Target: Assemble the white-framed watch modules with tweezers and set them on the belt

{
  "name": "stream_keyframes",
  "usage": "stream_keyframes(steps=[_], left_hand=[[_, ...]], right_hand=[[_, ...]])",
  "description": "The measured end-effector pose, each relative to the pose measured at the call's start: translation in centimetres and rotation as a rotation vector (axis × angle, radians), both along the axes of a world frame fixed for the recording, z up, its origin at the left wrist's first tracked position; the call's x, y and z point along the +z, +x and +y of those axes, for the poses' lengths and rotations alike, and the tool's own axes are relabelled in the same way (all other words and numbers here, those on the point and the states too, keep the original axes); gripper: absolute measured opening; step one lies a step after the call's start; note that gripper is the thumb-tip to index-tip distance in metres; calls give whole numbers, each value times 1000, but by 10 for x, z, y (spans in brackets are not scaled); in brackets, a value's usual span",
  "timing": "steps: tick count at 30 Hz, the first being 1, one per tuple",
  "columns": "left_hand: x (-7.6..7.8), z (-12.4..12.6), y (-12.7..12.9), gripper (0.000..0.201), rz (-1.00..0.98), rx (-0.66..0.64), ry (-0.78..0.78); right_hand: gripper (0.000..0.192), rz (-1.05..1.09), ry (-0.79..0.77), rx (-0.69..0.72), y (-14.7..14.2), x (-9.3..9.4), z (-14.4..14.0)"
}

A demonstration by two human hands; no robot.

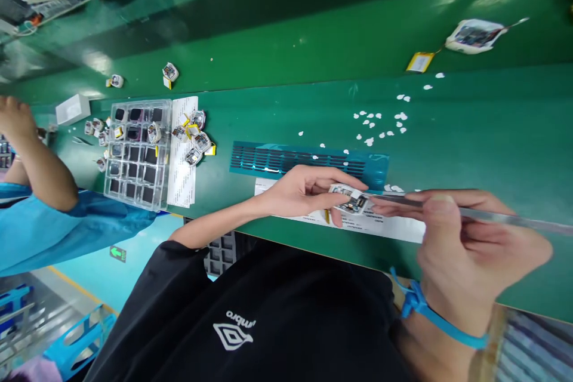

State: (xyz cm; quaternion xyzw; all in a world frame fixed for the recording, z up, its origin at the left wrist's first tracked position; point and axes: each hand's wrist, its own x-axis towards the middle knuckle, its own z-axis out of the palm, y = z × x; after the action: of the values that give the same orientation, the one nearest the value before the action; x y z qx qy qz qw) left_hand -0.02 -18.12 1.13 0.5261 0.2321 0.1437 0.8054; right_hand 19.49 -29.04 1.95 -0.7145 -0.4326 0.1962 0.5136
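Your left hand (304,191) pinches a small white-cased electronic module (351,198) between thumb and fingertips, holding it just above a white printed paper strip (385,228) at the near edge of the bench. The module shows a dark circuit face with a yellowish part at its lower side. Your right hand (470,245), fingers pressed together, grips metal tweezers (447,208) whose tips touch the module. A blue wrist strap (430,313) circles that wrist. The green bench (470,143) carries a teal slotted tray (308,161), scattered white scraps (380,122), and to your left a clear compartment tray (136,152) with similar modules beside it. A co-worker's blue sleeve (67,227) lies further left.
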Motion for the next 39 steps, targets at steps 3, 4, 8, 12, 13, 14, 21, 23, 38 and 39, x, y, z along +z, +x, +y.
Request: stream_keyframes(steps=[3, 4, 8, 12, 13, 14, 21, 23, 38, 39], left_hand=[[3, 3, -2, 48, -34, -33, -59], [4, 4, -2, 52, -29, -49, -65], [8, 4, -3, 60, 9, -83, -67], [8, 4, -3, 58, 16, -100, -65], [8, 4, -3, 58, 13, -100, -65], [7, 4, -3, 58, 11, -97, -66], [7, 2, -4, 59, -1, -70, -77], [8, 2, -4, 59, 4, -69, -73], [-5, -9, 2, 39, 159, 16, -52], [-5, -9, 2, 39, 158, 6, -45]], right_hand=[[20, 8, -5, -65, -7, 8, 3], [19, 3, -9, -70, -8, 10, 3], [18, -19, -42, -60, -10, 12, 4], [17, -9, -62, -36, -8, 11, 4], [18, -14, -67, -32, -8, 11, 4], [19, -15, -70, -29, -8, 12, 5], [23, 43, -61, -28, -11, 12, 8], [24, 49, -79, -13, -11, 11, 8], [22, -68, -73, 188, -11, 10, 12], [19, -55, -36, 179, -9, 10, 10]])
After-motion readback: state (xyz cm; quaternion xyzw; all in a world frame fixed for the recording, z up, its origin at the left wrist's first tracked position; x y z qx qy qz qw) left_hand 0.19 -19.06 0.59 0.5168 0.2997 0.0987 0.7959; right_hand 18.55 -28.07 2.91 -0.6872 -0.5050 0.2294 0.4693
